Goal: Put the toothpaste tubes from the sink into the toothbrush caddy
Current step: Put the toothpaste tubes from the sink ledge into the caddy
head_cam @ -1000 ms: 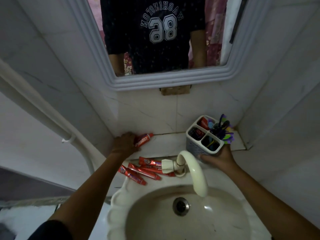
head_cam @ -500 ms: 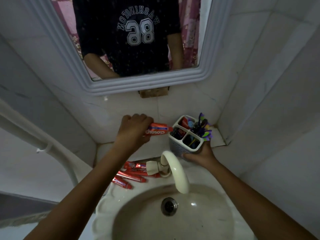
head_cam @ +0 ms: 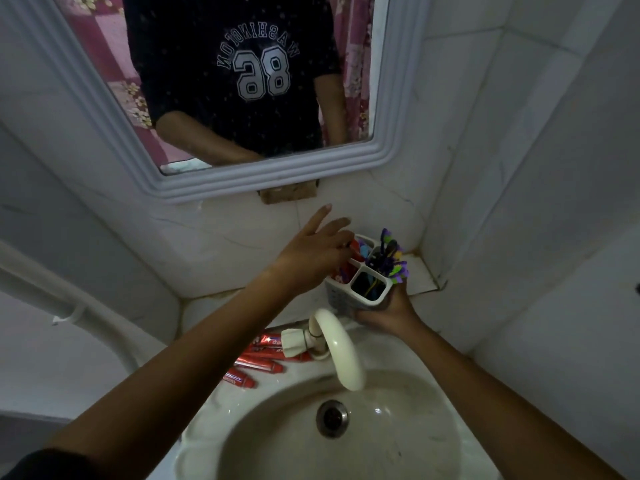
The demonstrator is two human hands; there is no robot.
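Note:
The white four-compartment toothbrush caddy stands on the ledge behind the sink, with coloured toothbrushes in its right compartments. My right hand grips its base. My left hand hovers over its left side with the fingers fanned apart. Just past those fingertips, a red toothpaste tube stands in the back-left compartment. Several more red toothpaste tubes lie on the sink's back-left rim, partly hidden by my left forearm and the tap.
A cream curved tap arches over the basin, between the loose tubes and the caddy. The drain sits mid-basin. A framed mirror hangs above. Tiled walls close in on the right, and a white pipe runs down the left.
My left hand carried a tube from the ledge rightward to the caddy; the tube now stands in the back-left compartment and the fingers have spread. My right hand kept hold of the caddy.

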